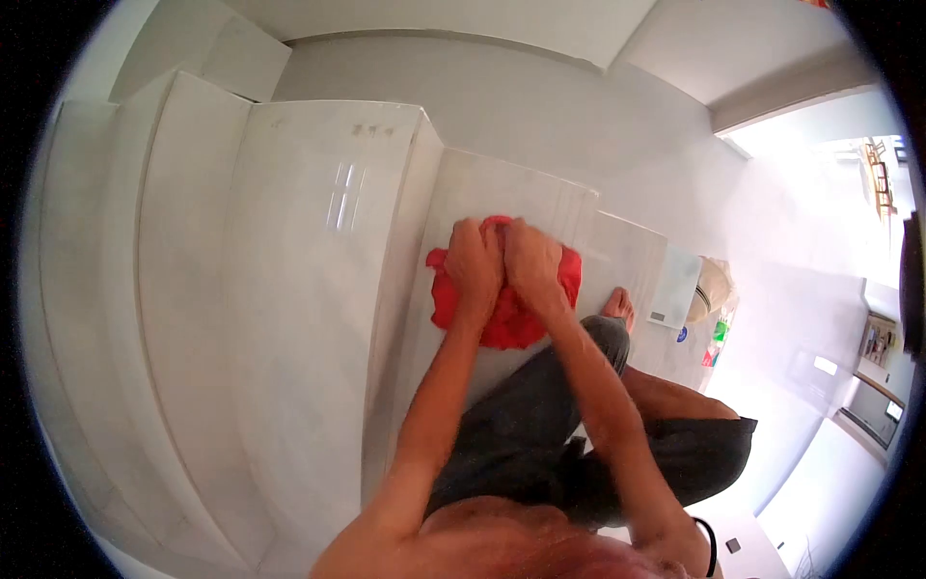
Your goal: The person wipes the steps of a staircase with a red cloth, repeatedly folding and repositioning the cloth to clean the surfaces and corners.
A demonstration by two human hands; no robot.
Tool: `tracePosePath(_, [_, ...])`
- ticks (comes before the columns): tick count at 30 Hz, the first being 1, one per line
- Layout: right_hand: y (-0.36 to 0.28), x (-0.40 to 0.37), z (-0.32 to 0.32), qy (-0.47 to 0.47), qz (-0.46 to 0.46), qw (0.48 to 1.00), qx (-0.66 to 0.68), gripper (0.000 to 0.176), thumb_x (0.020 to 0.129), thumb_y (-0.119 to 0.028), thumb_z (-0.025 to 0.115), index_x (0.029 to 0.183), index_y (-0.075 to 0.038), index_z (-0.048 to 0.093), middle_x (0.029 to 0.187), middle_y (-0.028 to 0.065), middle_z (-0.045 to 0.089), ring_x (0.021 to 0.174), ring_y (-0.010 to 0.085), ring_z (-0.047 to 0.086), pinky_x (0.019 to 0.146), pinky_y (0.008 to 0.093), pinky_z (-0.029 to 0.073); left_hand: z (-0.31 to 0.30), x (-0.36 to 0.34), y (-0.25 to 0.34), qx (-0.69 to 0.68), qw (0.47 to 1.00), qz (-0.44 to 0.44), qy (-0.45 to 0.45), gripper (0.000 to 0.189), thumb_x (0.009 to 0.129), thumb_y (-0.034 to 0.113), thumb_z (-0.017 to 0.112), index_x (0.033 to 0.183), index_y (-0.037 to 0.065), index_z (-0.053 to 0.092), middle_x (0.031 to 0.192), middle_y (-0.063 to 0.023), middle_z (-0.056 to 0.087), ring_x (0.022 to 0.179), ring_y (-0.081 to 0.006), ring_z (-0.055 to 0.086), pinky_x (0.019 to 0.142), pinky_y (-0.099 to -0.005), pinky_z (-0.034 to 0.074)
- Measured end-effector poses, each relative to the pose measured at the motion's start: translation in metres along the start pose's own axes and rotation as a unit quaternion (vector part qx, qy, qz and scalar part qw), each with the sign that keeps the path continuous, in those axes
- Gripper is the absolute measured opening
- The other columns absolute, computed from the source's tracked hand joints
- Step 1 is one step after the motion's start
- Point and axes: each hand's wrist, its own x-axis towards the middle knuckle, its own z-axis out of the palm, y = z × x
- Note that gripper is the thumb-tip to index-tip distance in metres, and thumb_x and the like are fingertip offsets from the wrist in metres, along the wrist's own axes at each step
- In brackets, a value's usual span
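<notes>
bare arms (436,398) reach red cloth (513,323) on white steps (309,280) indoors

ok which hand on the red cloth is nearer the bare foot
The right hand, on the side toward the foot; the left hand is farther off, nearer the broad white step.

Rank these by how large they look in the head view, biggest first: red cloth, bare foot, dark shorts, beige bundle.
1. Dark shorts
2. Red cloth, though partly covered by the hands
3. Beige bundle
4. Bare foot
</notes>
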Motion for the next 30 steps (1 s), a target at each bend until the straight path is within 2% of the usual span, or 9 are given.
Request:
tracePosePath(5, [-0.005, 0.024, -0.008, -0.027, 0.021, 0.999, 0.002, 0.022, 0.093, -0.022, 0.055, 0.097, -0.002, 0.063, 0.089, 0.0230, 0.070, 0.087, 0.0419, 0.068, 0.074, 0.0525, 0.053, 0.004, 0.013, 0.011, 0.020, 0.998, -0.055, 0.023, 0.024, 0.093, 0.025, 0.062, 0.096, 0.001, 0.058, 0.095, -0.0188, 0.063, 0.087, -0.0405, 0.062, 0.075, -0.0492, 0.049])
tracePosePath(12, [-0.006, 0.102, -0.020, 0.016, 0.011, 1.000, -0.015, 0.025, 0.094, -0.025, 0.055, 0.095, -0.001, 0.064, 0.089, 0.0229, 0.070, 0.087, 0.0414, 0.069, 0.075, 0.0520, 0.053, 0.033, 0.090, 0.019, 0.003, 0.996, -0.033, 0.084, 0.019, 0.093, 0.022, 0.061, 0.090, 0.004, 0.057, 0.095, -0.0172, 0.063, 0.087, -0.0413, 0.061, 0.072, -0.0523, 0.048])
tracePosePath(15, [0.009, 0.078, -0.003, 0.080, -0.002, 0.997, -0.008, 0.025, 0.096, -0.023, 0.049, 0.088, -0.002, 0.061, 0.077, 0.0246, 0.066, 0.077, 0.0446, 0.065, 0.067, 0.0547, 0.048, 0.033, 0.073, 0.015, -0.002, 0.998, 0.010, 0.060, 0.020, 0.094, 0.023, 0.061, 0.090, 0.004, 0.058, 0.096, -0.0174, 0.063, 0.088, -0.0409, 0.061, 0.072, -0.0514, 0.048])
tracePosePath(17, [0.006, 0.034, -0.014, 0.018, -0.007, 1.000, 0.020, 0.028, 0.097, -0.026, 0.047, 0.090, -0.003, 0.060, 0.080, 0.0238, 0.067, 0.077, 0.0437, 0.065, 0.066, 0.0546, 0.048, 0.025, 0.030, 0.001, -0.033, 0.998, 0.045, 0.032, 0.019, 0.094, 0.024, 0.060, 0.091, 0.005, 0.059, 0.096, -0.0172, 0.063, 0.090, -0.0405, 0.060, 0.073, -0.0505, 0.048])
tracePosePath(19, [0.017, -0.004, 0.013, 0.049, -0.025, 0.998, 0.014, 0.023, 0.096, -0.025, 0.050, 0.093, -0.004, 0.058, 0.085, 0.0219, 0.068, 0.077, 0.0424, 0.065, 0.065, 0.0546, 0.049, 0.004, -0.006, 0.003, -0.046, 0.998, 0.048, 0.017, 0.016, 0.095, 0.020, 0.059, 0.093, 0.004, 0.060, 0.093, -0.0160, 0.062, 0.090, -0.0389, 0.059, 0.075, -0.0492, 0.047])
tracePosePath(22, [0.006, -0.014, 0.003, 0.012, -0.027, 1.000, 0.004, 0.018, 0.093, -0.019, 0.055, 0.097, -0.002, 0.058, 0.091, 0.0229, 0.067, 0.080, 0.0406, 0.068, 0.066, 0.0493, 0.055, -0.007, -0.027, 0.001, -0.060, 0.998, 0.023, -0.006, 0.020, 0.097, 0.019, 0.057, 0.105, 0.002, 0.063, 0.105, -0.0186, 0.063, 0.100, -0.0389, 0.058, 0.087, -0.0480, 0.047])
tracePosePath(23, [0.005, -0.006, 0.008, 0.014, -0.019, 1.000, -0.003, 0.015, 0.090, -0.016, 0.060, 0.096, -0.002, 0.055, 0.085, 0.0209, 0.066, 0.077, 0.0399, 0.068, 0.065, 0.0488, 0.055, -0.008, -0.027, 0.000, -0.068, 0.997, 0.035, 0.008, 0.021, 0.096, 0.016, 0.056, 0.110, 0.001, 0.063, 0.110, -0.0195, 0.062, 0.105, -0.0392, 0.057, 0.091, -0.0479, 0.046])
tracePosePath(25, [-0.002, 0.016, 0.012, 0.010, -0.029, 0.999, -0.029, 0.017, 0.089, -0.016, 0.062, 0.096, -0.002, 0.054, 0.084, 0.0197, 0.066, 0.076, 0.0394, 0.068, 0.065, 0.0482, 0.055, -0.009, -0.023, 0.000, -0.089, 0.993, 0.062, 0.041, 0.027, 0.095, 0.012, 0.056, 0.119, 0.000, 0.063, 0.122, -0.0211, 0.060, 0.113, -0.0397, 0.054, 0.098, -0.0476, 0.044])
tracePosePath(30, [-0.018, 0.036, 0.012, 0.006, -0.049, 0.997, -0.058, 0.017, 0.090, -0.016, 0.060, 0.099, -0.003, 0.055, 0.088, 0.0198, 0.067, 0.080, 0.0387, 0.069, 0.068, 0.0486, 0.056, -0.029, -0.042, -0.019, -0.012, 0.983, 0.184, 0.020, 0.036, 0.091, 0.004, 0.056, 0.126, -0.002, 0.060, 0.142, -0.0234, 0.049, 0.130, -0.0420, 0.045, 0.109, -0.0526, 0.035])
